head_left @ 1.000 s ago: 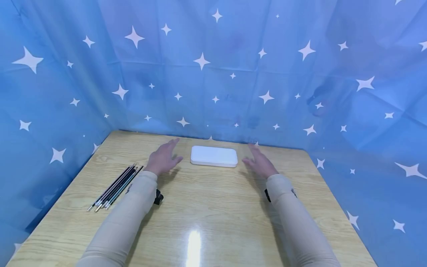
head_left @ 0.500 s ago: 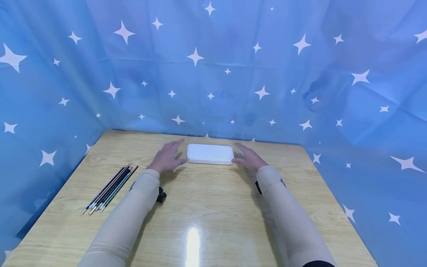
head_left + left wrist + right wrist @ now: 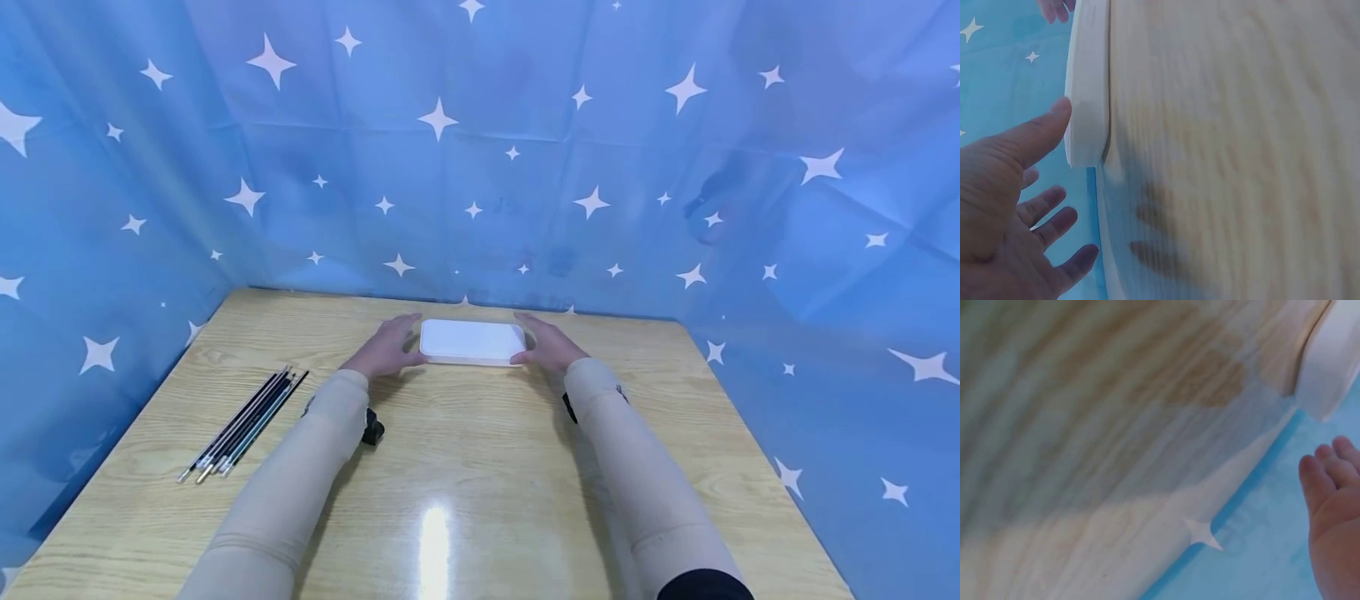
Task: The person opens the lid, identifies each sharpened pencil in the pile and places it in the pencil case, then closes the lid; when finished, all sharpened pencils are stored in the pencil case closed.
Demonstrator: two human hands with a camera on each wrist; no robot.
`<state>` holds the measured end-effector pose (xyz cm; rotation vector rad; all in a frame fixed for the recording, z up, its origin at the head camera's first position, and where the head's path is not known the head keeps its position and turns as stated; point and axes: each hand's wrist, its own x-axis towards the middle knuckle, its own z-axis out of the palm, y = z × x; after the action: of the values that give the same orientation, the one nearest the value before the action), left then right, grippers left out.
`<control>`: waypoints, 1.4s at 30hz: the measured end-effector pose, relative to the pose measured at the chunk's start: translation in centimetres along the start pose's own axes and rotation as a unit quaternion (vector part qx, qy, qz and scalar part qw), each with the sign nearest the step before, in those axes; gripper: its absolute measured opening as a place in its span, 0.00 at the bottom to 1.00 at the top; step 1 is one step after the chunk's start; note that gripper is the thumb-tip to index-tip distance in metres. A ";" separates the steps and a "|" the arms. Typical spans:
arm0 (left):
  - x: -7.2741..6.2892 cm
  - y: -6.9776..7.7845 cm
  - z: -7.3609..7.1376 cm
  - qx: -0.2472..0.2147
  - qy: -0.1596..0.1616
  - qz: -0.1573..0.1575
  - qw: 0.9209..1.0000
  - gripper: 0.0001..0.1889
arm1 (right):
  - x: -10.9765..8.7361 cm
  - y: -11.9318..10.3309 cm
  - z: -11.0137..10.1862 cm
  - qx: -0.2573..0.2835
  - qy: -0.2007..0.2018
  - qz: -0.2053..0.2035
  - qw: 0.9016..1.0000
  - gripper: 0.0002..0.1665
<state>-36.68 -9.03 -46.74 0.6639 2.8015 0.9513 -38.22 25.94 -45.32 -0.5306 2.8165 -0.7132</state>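
Note:
A flat white box point(image 3: 472, 342) with rounded corners lies near the far edge of the wooden table, between both hands. At its left end is my left hand point(image 3: 387, 346), thumb at the near corner. In the left wrist view this hand point(image 3: 1016, 206) has its thumb tip overlapping the box's side point(image 3: 1088, 94), the other fingers spread below its end. My right hand point(image 3: 549, 343) is at the right end, thumb by the near corner. The right wrist view catches part of that hand point(image 3: 1335, 506), fingers extended, beneath the box's end point(image 3: 1329, 362); its thumb is out of frame.
A loose bundle of several pencils point(image 3: 243, 427), dark and pale blue, lies on the left of the wooden table point(image 3: 480, 467), beside my left forearm. A blue curtain point(image 3: 480, 167) with white stars hangs behind the table and along its sides.
Both hands have closed in on the white box from either side, the right one travelling left. The head view has shifted slightly. The pencils stay where they lay.

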 end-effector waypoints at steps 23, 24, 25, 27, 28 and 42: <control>2.6 -0.5 1.5 -0.053 -0.045 -0.027 0.997 0.55 | 2.2 -1.8 0.6 -0.075 -0.095 -0.039 0.992 0.54; 2.6 -0.7 1.6 -0.055 -0.045 -0.028 0.997 0.55 | 2.3 -1.8 0.7 -0.074 -0.096 -0.040 0.992 0.55; 2.7 -0.7 1.6 -0.057 -0.045 -0.028 0.997 0.55 | 2.4 -1.8 0.7 -0.074 -0.097 -0.038 0.992 0.55; 2.8 -0.9 1.7 -0.067 -0.046 -0.029 0.996 0.54 | 2.5 -2.0 0.8 -0.070 -0.097 -0.034 0.992 0.55; 2.9 -1.0 1.7 -0.072 -0.047 -0.029 0.996 0.54 | 2.5 -2.0 0.8 -0.070 -0.098 -0.031 0.992 0.56; 4.3 -2.1 2.1 -0.065 -0.027 -0.036 0.997 0.48 | 3.5 -2.7 0.6 -0.171 -0.096 -0.037 0.980 0.52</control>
<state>-40.87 -7.47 -49.55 0.5588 2.6681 1.0746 -40.53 22.14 -44.85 -0.7182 2.7564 -0.1709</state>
